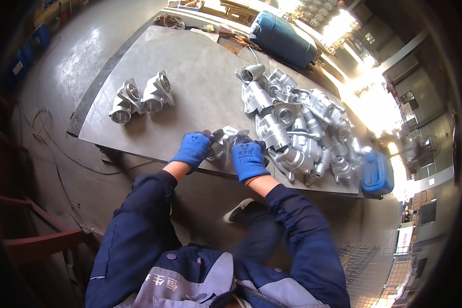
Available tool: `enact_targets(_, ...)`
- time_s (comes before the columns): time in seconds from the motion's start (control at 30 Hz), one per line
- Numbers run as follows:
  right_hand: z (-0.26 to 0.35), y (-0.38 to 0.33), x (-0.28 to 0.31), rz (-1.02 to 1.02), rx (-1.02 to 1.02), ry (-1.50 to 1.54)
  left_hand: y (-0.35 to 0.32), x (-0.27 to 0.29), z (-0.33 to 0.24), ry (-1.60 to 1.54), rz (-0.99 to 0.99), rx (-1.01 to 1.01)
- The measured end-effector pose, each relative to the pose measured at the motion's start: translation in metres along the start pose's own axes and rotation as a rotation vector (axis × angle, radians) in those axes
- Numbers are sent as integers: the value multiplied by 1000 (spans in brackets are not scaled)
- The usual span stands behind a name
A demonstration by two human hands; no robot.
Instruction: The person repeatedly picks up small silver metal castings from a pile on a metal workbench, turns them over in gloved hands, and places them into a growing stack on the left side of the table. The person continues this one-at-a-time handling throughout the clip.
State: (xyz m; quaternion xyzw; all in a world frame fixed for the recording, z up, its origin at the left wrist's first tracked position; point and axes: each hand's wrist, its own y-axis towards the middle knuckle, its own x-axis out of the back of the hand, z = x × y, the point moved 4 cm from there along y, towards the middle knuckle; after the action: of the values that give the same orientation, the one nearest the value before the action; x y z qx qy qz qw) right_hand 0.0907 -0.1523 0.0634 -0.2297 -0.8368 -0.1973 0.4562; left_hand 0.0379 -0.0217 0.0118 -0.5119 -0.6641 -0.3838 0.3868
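Both gloved hands grip one casting (224,143) at the near edge of the bench (200,77). Left hand (192,150) has its fingers curled closed on the part's left side; right hand (248,158) is clamped on its right. The step in hand appears to be handling a single part drawn from the pile (297,128). Any next move calls for a firm two-handed hold. The casting's long axis appears to run left-right; its facing cannot be told. Two castings (141,97) stand well apart, left.
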Motion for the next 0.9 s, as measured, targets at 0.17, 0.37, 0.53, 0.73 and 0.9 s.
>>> enact_targets(0.17, 8, -7, -17, 57, -216, 304, -7, 8, -2, -21, -80, -15)
enact_targets(0.37, 14, -45, -65, 359, 54, 235, 4, -23, 11, 21, 27, 121)
enact_targets(0.53, 5, -21, -26, 52, 2, 293, 6, -6, 13, 41, 71, 176)
enact_targets(0.73, -5, 0, 8, 8, 5, 143, 5, 4, 2, 117, 101, 127)
enact_targets(0.9, -4, -1, -9, -14, -15, 146, 4, -2, 2, 147, 150, 76)
